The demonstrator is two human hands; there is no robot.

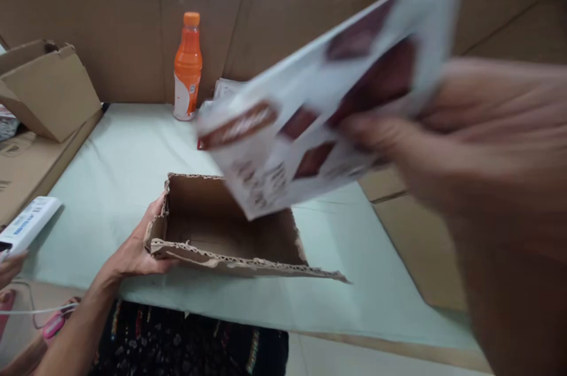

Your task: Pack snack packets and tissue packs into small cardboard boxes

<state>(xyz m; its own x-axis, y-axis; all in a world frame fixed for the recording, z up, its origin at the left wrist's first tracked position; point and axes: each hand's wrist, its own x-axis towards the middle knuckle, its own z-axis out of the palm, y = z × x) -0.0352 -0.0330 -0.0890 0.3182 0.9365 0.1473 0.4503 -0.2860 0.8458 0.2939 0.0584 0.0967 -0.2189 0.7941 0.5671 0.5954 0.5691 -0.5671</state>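
- Far to the left of our topless cardboard box (190, 202), we see a second open carton (53, 95) and, lower down, a white printed device (33, 219) beside another person's hand (11, 270); only part of that hand shows, so we cannot tell its grip.
- At the box's left end, our left hand (139, 249) is closed around the wall, with fingers reaching under the front. Should that grip loosen, or squeeze too hard on the ragged edge, the box could tip or its cardboard buckle.
- Behind the box, near its left end, an orange drink bottle (188, 69) stands upright on the pale green desk (137, 149); a wide sweep of our arm might knock it over.
- Over the box, tilted and blurred, hangs a flat white packet (266, 157) with brown block pictures; its lower corner overlaps the opening in our view, though we cannot judge the gap. If lowered at this slant, it could catch on the rim or bend.
- Up and right of the box, our right hand (443, 140) pinches the packet's right part, thumb on the printed face, other fingers mostly hidden. Holding only one end, we might let it swivel or slip.
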